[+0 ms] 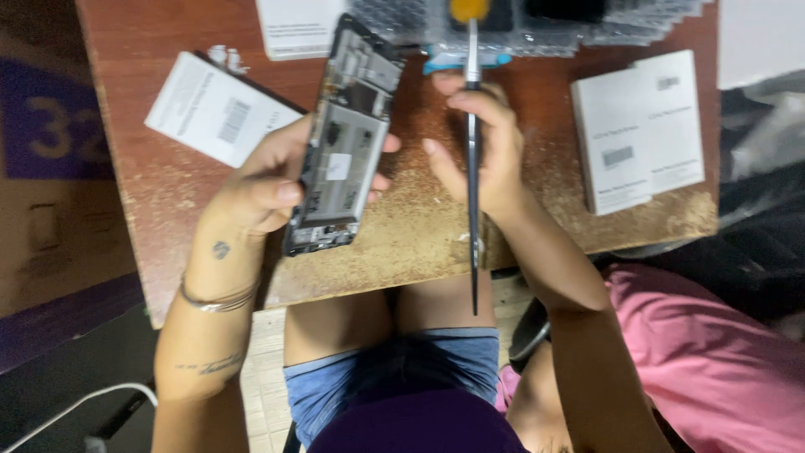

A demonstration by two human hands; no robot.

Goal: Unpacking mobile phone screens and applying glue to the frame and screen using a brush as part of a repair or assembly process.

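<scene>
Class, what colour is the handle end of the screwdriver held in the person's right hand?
Yellow-orange; the screwdriver handle end shows best in the head view, near the top edge.

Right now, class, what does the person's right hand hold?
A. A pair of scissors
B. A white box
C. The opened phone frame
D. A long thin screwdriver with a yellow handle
D: the right hand grips the slim dark shaft of a screwdriver with a yellow handle end, while the left hand holds the opened phone frame above the worn wooden table.
</scene>
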